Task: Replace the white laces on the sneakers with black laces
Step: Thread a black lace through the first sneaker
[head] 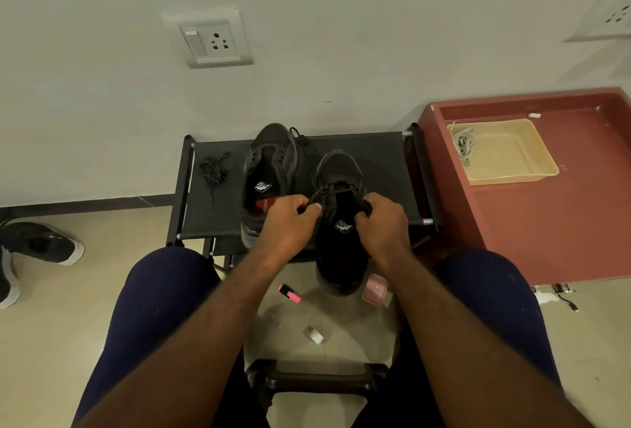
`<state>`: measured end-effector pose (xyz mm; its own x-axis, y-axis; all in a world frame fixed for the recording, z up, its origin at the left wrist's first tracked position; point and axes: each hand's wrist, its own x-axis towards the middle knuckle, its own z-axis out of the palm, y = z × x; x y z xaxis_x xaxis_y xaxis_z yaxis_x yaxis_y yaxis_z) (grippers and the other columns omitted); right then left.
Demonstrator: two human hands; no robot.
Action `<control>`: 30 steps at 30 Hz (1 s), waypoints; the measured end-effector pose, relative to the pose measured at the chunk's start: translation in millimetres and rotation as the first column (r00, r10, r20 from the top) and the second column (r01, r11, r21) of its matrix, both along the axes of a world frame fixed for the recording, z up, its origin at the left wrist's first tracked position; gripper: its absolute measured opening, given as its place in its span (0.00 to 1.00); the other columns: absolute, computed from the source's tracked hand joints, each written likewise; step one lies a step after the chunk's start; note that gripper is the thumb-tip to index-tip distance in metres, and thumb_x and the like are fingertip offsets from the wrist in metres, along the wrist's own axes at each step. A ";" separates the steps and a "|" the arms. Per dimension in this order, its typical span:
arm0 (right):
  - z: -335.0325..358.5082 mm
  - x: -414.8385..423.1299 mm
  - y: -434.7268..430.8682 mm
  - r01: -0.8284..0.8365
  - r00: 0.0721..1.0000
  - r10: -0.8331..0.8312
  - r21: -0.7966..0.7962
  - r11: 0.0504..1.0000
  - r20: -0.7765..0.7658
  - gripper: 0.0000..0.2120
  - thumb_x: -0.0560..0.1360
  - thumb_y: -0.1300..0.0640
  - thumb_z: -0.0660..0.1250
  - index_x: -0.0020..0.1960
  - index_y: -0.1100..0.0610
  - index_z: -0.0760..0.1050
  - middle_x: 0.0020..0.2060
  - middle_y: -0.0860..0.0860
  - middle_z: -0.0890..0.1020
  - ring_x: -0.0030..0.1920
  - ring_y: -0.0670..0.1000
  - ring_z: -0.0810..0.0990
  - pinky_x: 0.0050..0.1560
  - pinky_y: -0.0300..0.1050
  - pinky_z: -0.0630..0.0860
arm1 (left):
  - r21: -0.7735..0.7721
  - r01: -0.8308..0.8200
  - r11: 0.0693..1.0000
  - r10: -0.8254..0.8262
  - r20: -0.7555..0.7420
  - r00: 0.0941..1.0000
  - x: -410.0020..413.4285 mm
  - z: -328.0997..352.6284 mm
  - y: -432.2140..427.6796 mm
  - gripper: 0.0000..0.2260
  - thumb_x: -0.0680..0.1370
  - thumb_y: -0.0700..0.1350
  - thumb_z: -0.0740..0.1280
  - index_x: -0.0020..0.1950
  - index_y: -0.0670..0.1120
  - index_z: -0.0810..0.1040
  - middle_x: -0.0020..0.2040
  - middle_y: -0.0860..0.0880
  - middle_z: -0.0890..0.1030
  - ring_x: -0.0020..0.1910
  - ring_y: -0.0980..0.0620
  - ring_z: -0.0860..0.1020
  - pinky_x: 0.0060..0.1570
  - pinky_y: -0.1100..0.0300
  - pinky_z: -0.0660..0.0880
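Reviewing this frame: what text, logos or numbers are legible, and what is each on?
"OAM": red tag inside the far sneaker; the rest of the word is hidden.
White logo above that tag: lettering too small to read.
White logo inside the near sneaker, whose black lace the left hand and right hand pinch: blurred, unreadable.
Pink box on the floor: mark too small to read.

black fabric rack (382, 168), sneaker (269, 164), second sneaker (341, 168), loose black lace (213, 171)
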<state>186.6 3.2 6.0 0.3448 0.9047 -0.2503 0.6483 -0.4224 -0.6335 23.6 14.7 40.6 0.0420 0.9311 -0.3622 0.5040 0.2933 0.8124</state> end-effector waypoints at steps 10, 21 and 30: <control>-4.1 -3.9 6.6 0.027 0.998 -0.022 0.092 0.995 -0.055 0.08 0.79 0.55 0.66 0.54 0.56 0.81 0.47 0.53 0.84 0.49 0.54 0.82 0.53 0.52 0.80 | 0.403 0.224 0.887 -0.122 -0.263 0.957 1.4 65.8 19.0 0.19 0.84 0.50 0.58 0.47 0.37 0.78 0.40 0.42 0.81 0.41 0.44 0.79 0.44 0.49 0.74; -2.0 7.4 13.4 -0.107 0.991 0.106 -0.006 0.994 -0.083 0.07 0.80 0.49 0.66 0.54 0.51 0.79 0.46 0.49 0.82 0.49 0.52 0.80 0.50 0.47 0.75 | 0.326 0.729 0.601 -0.675 -0.281 0.682 89.3 164.4 75.8 0.13 0.80 0.54 0.67 0.56 0.47 0.83 0.52 0.52 0.84 0.49 0.59 0.81 0.51 0.63 0.76; -2.0 8.8 17.5 -0.096 0.990 0.093 -0.024 0.995 -0.104 0.12 0.79 0.50 0.68 0.59 0.54 0.79 0.52 0.51 0.83 0.53 0.54 0.81 0.55 0.51 0.79 | 0.076 0.248 0.966 -0.220 -0.273 0.937 50.9 51.8 97.2 0.14 0.80 0.47 0.65 0.44 0.36 0.78 0.41 0.40 0.80 0.39 0.45 0.80 0.47 0.52 0.79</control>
<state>195.4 20.8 4.0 0.2291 0.9238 -0.3067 0.6182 -0.3815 -0.6872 74.4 112.0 92.4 0.1812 0.9402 -0.2884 0.7453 0.0600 0.6640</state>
